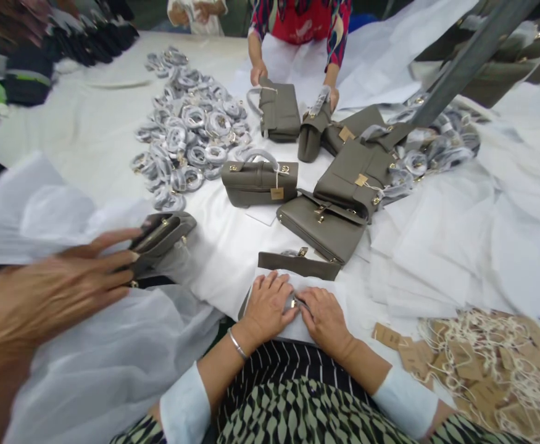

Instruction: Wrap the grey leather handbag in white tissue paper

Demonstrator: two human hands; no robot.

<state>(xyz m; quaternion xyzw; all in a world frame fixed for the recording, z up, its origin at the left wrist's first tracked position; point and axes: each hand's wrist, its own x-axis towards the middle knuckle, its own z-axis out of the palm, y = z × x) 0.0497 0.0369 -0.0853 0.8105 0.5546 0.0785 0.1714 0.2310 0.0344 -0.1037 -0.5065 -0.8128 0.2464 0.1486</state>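
Note:
At the table's near edge lies an olive-grey handbag (300, 266), its flap turned away from me. White paper (339, 293) covers much of its near part. My left hand (270, 306) grips the bag through the paper, its fingers curled over and its thumb near a small metal clasp (294, 303). On the other side of the clasp, my right hand (324, 316) has its thumb and fingers closed on the bag and a narrow strap. The bag's lower part is hidden under my hands and the paper.
Several handbags (260, 183) lie beyond my hands. Wrapped straps (195, 120) are heaped at the back left, paper sheets (436, 234) at right, string tags (487, 364) at near right. A co-worker's hand (66, 290) holds a bag at left; another person (300, 37) handles bags opposite.

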